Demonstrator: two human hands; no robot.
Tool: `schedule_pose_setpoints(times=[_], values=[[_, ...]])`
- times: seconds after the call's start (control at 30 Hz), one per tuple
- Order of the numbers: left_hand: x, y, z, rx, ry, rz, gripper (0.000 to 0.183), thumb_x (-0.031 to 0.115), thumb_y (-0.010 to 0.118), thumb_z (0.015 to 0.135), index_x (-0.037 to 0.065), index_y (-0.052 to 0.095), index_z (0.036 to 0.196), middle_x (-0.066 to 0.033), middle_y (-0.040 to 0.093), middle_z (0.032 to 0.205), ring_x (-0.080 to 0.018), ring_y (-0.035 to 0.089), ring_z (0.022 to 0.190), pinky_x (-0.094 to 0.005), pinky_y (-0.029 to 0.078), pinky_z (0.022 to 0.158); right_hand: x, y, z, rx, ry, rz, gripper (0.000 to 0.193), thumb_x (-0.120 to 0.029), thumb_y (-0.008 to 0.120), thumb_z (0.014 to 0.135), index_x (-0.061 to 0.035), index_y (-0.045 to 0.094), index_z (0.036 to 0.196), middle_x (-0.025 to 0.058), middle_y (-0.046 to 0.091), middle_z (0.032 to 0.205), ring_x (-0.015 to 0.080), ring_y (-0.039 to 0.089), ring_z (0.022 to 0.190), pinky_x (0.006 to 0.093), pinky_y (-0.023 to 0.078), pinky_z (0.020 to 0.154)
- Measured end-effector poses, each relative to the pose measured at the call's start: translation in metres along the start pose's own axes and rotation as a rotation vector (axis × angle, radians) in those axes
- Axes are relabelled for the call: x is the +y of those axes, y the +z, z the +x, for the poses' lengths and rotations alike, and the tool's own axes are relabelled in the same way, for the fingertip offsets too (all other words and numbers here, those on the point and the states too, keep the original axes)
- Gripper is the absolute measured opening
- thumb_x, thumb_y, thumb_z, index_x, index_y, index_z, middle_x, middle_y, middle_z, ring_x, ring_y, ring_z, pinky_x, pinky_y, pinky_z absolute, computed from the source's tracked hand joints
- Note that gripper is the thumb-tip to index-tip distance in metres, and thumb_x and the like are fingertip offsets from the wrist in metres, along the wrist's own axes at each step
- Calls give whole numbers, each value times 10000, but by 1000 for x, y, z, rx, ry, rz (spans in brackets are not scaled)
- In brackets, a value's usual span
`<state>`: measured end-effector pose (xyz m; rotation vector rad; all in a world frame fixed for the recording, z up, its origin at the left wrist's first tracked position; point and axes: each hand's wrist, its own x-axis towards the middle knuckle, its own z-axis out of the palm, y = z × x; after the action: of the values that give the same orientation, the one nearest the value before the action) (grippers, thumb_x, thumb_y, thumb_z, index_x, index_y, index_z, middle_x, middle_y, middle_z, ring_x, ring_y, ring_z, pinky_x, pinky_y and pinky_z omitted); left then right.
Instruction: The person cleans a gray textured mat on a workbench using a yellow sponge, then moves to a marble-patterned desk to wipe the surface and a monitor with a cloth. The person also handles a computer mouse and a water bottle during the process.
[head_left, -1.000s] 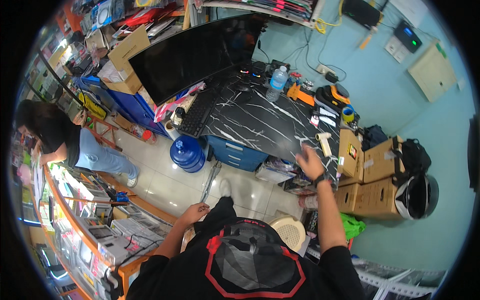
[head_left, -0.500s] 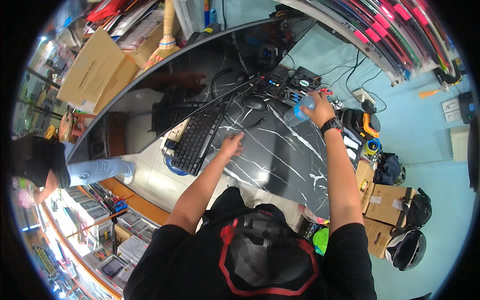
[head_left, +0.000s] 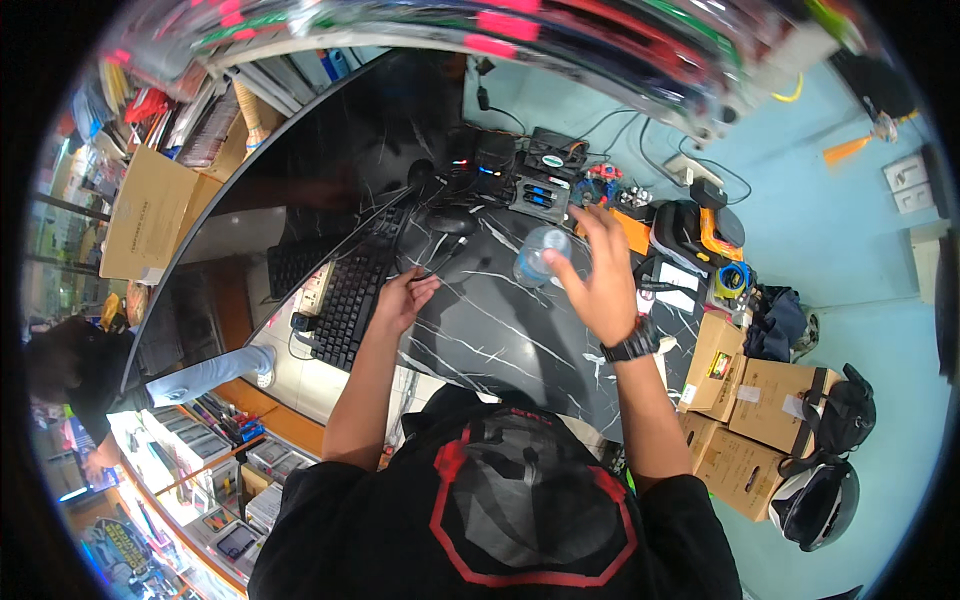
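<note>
The right hand [head_left: 603,285] has fingers spread apart, thumb by the one bottle [head_left: 534,266], contact unclear; the left hand [head_left: 402,302], fingers loosely open, is just beside one keyboard [head_left: 352,312]. One mouse [head_left: 452,220] lies beyond, between keyboard and bottle. The black surface [head_left: 487,305] lies open from bottle toward its near edge.
</note>
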<state>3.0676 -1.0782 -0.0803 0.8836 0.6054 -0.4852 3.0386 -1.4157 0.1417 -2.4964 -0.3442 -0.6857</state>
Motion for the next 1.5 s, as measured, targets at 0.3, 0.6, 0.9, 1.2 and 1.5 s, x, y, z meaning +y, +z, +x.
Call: schedule_pose_setpoints(times=[0.3, 0.6, 0.9, 1.2, 1.5], values=[[-7, 146, -105, -368, -89, -230, 221, 220, 592, 1045, 31, 677, 1121, -124, 749, 951, -200, 747, 822, -271, 615, 694, -8, -42, -34, -234, 375, 656, 400, -255, 781, 901, -22, 691, 1213, 83, 667, 969, 160, 588, 731, 301, 490, 666], [-19, 292, -135, -610, -77, 143, 571, 547, 396, 1076, 56, 570, 1309, -108, 741, 998, -203, 729, 895, -315, 568, 731, 14, -82, 15, -51, 699, 1240, 341, -285, 604, 1058, -22, 678, 1262, 30, 686, 946, 86, 650, 822, 235, 522, 719], [-46, 186, -140, -305, -4, 419, 552, 501, 414, 1082, 17, 590, 1282, -138, 719, 1022, -189, 653, 856, -317, 479, 755, 149, -87, 75, 530, 524, 1418, 425, -251, 698, 1001, 19, 615, 1319, 0, 616, 790, 80, 527, 691, 244, 436, 625], [-88, 73, -115, 93, -27, 804, 424, 444, 534, 1054, 45, 649, 1139, -68, 728, 923, -148, 659, 773, -277, 487, 679, 177, -93, 161, 319, 174, 794, 206, -157, 744, 944, 3, 758, 1072, 48, 763, 914, 73, 656, 815, 237, 511, 743], [-90, 60, -14, 182, 367, 1694, 447, 429, 706, 922, 9, 594, 818, -226, 640, 848, -429, 622, 834, -504, 483, 729, 202, -64, 192, 329, 2, 733, 211, -297, 719, 906, -104, 774, 972, 139, 725, 817, 296, 692, 725, 373, 526, 661]])
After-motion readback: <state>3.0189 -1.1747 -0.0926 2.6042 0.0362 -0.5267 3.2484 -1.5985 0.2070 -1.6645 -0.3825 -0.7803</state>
